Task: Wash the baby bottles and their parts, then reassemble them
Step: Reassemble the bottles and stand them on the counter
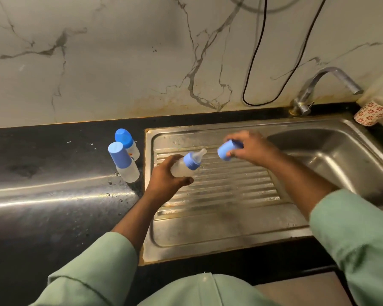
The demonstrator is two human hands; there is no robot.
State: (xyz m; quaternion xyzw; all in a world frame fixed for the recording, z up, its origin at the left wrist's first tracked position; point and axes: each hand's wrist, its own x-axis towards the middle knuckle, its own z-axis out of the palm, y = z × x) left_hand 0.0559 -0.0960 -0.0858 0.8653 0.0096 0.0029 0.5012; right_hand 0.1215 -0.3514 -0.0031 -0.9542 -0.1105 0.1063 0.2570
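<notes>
My left hand (164, 180) grips a clear baby bottle (182, 167) by its body, tilted, with a blue collar and clear teat pointing up to the right. My right hand (250, 147) holds a blue bottle cap (226, 150) a short way right of the teat, not touching it. Both hands hover above the ribbed steel drainboard (219, 191). Two capped bottles stand on the black counter to the left: a nearer one (124, 162) and a farther one (127, 143).
The sink basin (332, 155) lies to the right, with a steel tap (314, 89) behind it. A floral mug (372, 113) stands at the back right corner. A black cable (254, 62) hangs down the marble wall. The black counter (42, 173) stretches left.
</notes>
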